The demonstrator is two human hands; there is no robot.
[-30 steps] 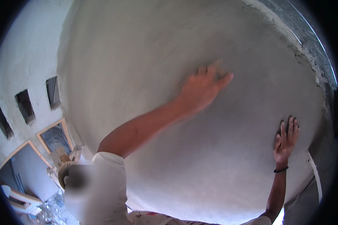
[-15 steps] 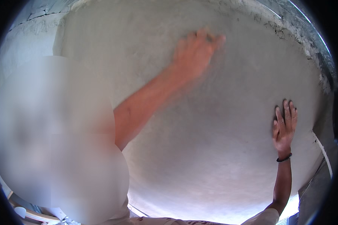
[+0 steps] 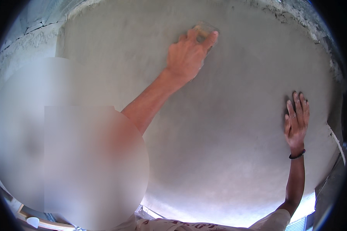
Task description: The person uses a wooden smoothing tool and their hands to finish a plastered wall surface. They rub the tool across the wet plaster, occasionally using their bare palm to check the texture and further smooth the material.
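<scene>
While my left hand (image 3: pixel 187 56) grips 1 flat tool (image 3: pixel 208 27) against grey wall (image 3: pixel 219 134), right hand (image 3: pixel 297 121) lies spread there. Tool: probably light, stiff, slick if wet; best held by middle.

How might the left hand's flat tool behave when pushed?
The flat tool is probably stiff: its exposed edge looks straight. It may be light, since that edge looks thin, though the left hand hides most of it. It might slide easily, as the wall looks smooth.

Under the left hand (image 3: pixel 186 56), a tool (image 3: pixel 209 27) lies against the wall (image 3: pixel 219 134); the right hand (image 3: pixel 297 125) sits lower right.
</scene>
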